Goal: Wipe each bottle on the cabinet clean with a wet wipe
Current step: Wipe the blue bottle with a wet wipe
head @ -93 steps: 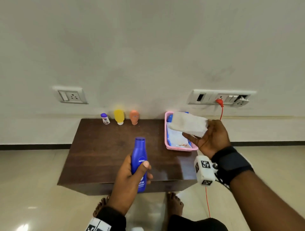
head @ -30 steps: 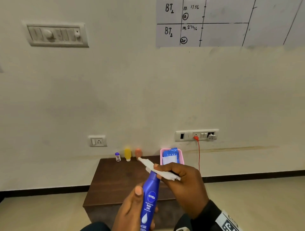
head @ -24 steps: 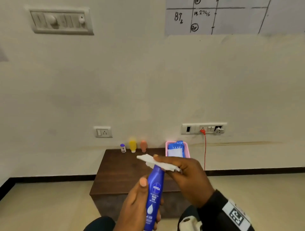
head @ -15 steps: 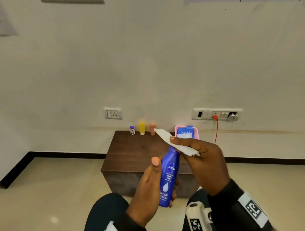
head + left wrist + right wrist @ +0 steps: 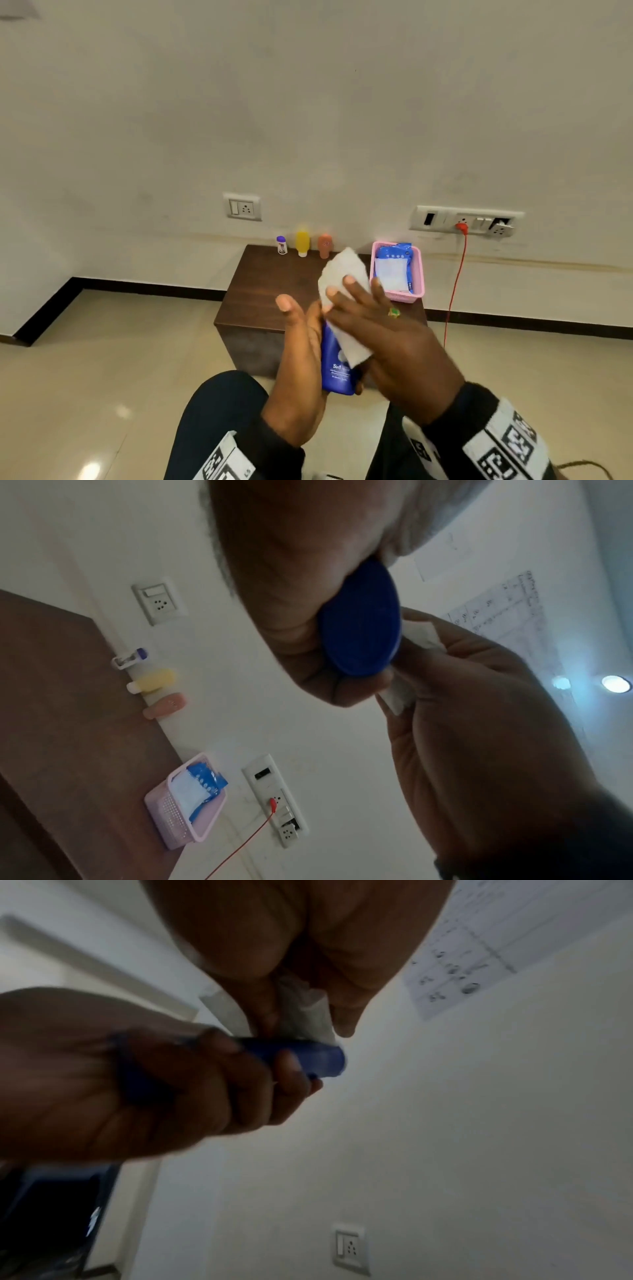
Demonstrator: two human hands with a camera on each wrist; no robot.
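My left hand (image 5: 305, 339) holds a blue lotion bottle (image 5: 337, 373) upright above my lap, fingers curled round its back and thumb lifted off the front. My right hand (image 5: 356, 301) grips a white wet wipe (image 5: 340, 277) and presses it over the bottle's top and upper front, hiding the cap. The left wrist view shows the bottle's oval base (image 5: 361, 626) with the wipe (image 5: 397, 699) beside it. In the right wrist view, the wipe (image 5: 304, 1015) sits on the bottle (image 5: 308, 1056). Three small bottles, purple-capped (image 5: 281, 245), yellow (image 5: 302, 243) and orange (image 5: 324, 245), stand against the wall.
The dark wooden cabinet (image 5: 270, 294) stands against the wall in front of me. A pink basket (image 5: 420, 274) at its right back holds a blue pack of wipes (image 5: 394, 265). A red cable (image 5: 454, 291) hangs from the wall socket on the right.
My right hand has brought the wipe from the bottle's cap down over its upper front. My left thumb has lifted off the bottle. The head view has tilted down.
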